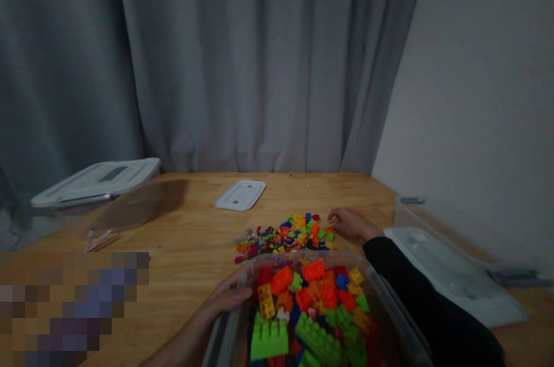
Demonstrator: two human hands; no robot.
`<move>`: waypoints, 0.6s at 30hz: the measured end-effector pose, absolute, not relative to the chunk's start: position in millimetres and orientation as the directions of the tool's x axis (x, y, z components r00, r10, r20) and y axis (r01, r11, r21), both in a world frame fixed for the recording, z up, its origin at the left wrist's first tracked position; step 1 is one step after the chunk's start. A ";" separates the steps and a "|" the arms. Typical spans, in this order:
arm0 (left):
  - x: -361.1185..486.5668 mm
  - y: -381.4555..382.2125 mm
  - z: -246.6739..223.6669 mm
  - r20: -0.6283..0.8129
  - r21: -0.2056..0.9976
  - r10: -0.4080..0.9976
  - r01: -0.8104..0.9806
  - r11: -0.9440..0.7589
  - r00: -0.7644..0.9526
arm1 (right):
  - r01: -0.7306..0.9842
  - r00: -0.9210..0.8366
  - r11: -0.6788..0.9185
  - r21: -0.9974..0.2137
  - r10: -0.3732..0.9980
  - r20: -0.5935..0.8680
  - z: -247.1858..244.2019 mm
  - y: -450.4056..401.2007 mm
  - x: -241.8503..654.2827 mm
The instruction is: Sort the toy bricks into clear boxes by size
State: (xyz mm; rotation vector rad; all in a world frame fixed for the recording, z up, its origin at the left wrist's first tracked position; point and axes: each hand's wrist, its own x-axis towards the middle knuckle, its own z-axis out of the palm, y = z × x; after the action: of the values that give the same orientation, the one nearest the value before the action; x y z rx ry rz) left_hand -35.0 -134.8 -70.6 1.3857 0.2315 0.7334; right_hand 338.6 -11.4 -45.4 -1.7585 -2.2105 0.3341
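Note:
A clear plastic box [392,309] filled with large building bricks, such as a green brick [318,339] and an orange brick [313,270], stands at the bottom centre. My left hand [231,298] grips the box's left side, its thumb over the rim. Beyond the box, a pile of small mixed bricks [283,235] is spread on the wooden table [194,274]. My right hand [348,223] is at the right edge of that pile, with fingers curled together; whatever they may hold is too small to make out.
On the left stands a clear bin with a white lid [104,178]. A small white lid [240,195] lies farther back on the table. At the right, an open clear bin [459,246] stands by the wall, with a pale lid [450,274] beside it. Grey curtains [259,67] hang behind.

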 end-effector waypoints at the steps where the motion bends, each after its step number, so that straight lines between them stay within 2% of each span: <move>1: -36.8 -136.9 -69.1 0.248 0.946 0.610 -0.324 0.014 0.752 | 0.903 -0.214 0.230 -0.363 0.973 0.085 -46.0 -10.7 338.9; 5: -40.3 -143.8 -63.9 0.227 0.946 0.656 -0.324 0.029 0.720 | 0.897 -0.217 0.235 -0.374 0.972 0.089 -46.2 -10.3 339.3; 13: -36.6 -139.4 -64.6 0.260 0.934 0.591 -0.354 0.045 0.764 | 0.892 -0.207 0.223 -0.394 0.975 0.082 -42.7 -13.1 337.1; 18: -39.6 -150.3 -49.9 0.234 0.936 0.631 -0.347 0.061 0.740 | 0.887 -0.213 0.224 -0.403 0.974 0.073 -44.2 -10.8 338.4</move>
State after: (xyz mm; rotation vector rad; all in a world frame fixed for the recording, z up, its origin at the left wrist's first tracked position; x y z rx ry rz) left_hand -39.6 -150.3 -49.9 1.3156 0.2637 0.7527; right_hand 338.4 -10.8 -44.2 -1.7377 -2.1935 0.3956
